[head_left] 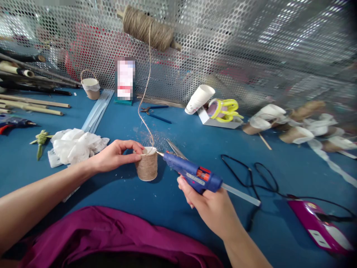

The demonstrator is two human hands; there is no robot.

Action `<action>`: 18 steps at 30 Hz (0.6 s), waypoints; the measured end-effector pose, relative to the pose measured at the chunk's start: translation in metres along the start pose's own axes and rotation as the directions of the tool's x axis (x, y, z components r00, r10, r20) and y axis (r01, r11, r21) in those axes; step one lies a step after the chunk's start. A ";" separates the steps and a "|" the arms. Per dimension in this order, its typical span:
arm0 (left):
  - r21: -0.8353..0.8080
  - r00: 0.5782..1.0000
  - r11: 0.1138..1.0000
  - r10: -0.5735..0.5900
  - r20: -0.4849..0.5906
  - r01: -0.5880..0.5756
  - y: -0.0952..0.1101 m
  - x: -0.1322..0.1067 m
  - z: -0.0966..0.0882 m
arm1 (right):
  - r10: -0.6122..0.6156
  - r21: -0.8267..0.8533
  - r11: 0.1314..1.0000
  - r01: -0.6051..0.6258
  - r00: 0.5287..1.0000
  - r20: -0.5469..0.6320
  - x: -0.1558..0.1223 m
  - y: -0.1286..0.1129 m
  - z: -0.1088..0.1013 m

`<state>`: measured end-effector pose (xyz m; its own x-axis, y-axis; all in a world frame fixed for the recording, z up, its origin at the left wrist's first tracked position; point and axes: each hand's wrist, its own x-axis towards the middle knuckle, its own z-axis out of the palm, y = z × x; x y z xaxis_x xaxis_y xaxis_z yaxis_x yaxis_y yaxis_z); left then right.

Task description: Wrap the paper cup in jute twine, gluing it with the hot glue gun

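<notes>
My left hand (118,155) grips a small paper cup wrapped in jute twine (147,166) that stands on the blue table (173,201). My right hand (212,208) holds a blue hot glue gun (192,173) with its nozzle touching the cup's upper rim on the right. A clear glue stick (241,194) sticks out of the gun's back. Twine (146,93) runs from the cup's rim up to a big spool of jute (147,28) hung on the perforated metal screen.
Scissors (175,149) lie just behind the gun. A black cable (251,175) and a pink device (320,225) lie at right. White fabric (75,145), bamboo sticks (30,102), blue pliers (154,111), paper cups (199,98) and several finished wrapped cups (295,126) lie around.
</notes>
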<state>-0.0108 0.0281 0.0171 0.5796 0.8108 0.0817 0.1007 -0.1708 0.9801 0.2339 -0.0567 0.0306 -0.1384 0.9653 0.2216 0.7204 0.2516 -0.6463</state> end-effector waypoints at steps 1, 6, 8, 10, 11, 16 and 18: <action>0.000 1.000 1.000 0.001 0.003 -0.001 0.000 0.000 0.000 | 0.006 0.009 1.000 -0.006 1.000 0.003 0.000 0.000 0.000; -0.010 1.000 1.000 0.007 0.010 -0.007 -0.002 0.000 -0.001 | 0.039 0.025 0.999 -0.039 0.999 0.025 0.001 -0.001 0.000; -0.010 1.000 1.000 0.011 0.007 -0.011 -0.003 0.000 -0.001 | 0.029 0.024 0.999 -0.029 0.999 0.030 0.000 -0.001 0.000; -0.011 1.000 1.000 0.016 0.008 -0.016 -0.003 0.000 -0.001 | 0.018 0.022 1.000 -0.019 0.999 0.033 0.000 -0.001 0.000; -0.010 1.000 1.000 0.020 0.012 -0.019 -0.004 0.000 -0.001 | 0.019 0.024 0.999 -0.020 0.999 0.035 -0.001 -0.001 -0.001; -0.001 0.999 1.000 0.027 0.028 -0.027 -0.005 0.001 -0.002 | 0.096 0.061 0.993 -0.099 0.994 0.055 0.001 0.000 -0.001; 0.001 0.999 1.000 0.026 0.025 -0.026 -0.005 0.001 -0.003 | 0.123 0.063 0.990 -0.126 0.991 0.055 0.002 0.001 0.000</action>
<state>-0.0129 0.0312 0.0132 0.6022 0.7918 0.1022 0.0866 -0.1919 0.9776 0.2349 -0.0546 0.0303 -0.0861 0.9912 0.1004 0.6878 0.1321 -0.7138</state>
